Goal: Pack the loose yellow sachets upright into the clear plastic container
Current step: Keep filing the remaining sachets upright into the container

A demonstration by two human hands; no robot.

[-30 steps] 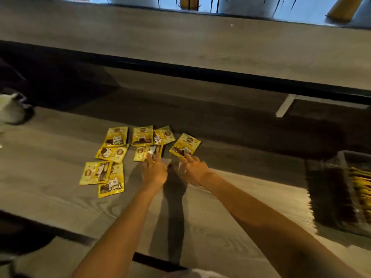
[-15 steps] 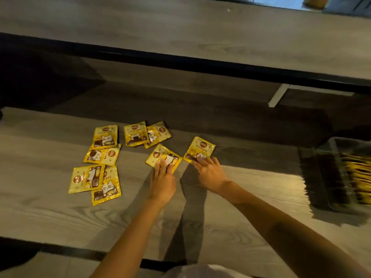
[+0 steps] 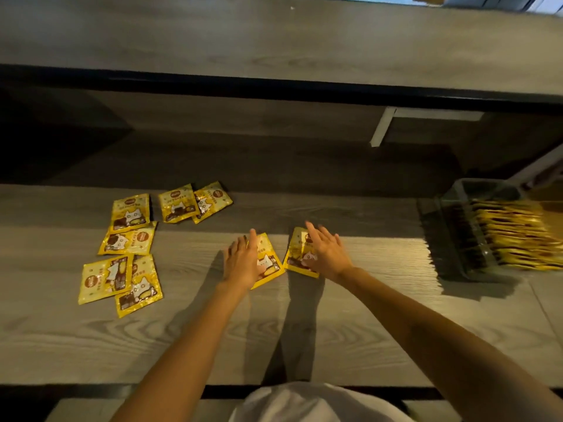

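Observation:
Several yellow sachets lie flat on the wooden table (image 3: 350,330). My left hand (image 3: 242,260) presses with straight fingers on one sachet (image 3: 269,263) near the middle. My right hand (image 3: 326,249) lies flat on another sachet (image 3: 297,252) just to the right. The other loose sachets form a group (image 3: 131,239) at the left. The clear plastic container (image 3: 457,239) stands at the right edge, with a row of yellow sachets (image 3: 518,236) packed upright inside it.
A raised wooden shelf (image 3: 274,35) with a dark front edge runs across the back. A dark recess lies under it behind the sachets. A white bracket (image 3: 380,126) stands at the back right. My white shirt (image 3: 304,403) shows at the bottom.
Both hands have slid their sachets toward me and to the right, away from the group at the left. The view has shifted, bringing more of the container in.

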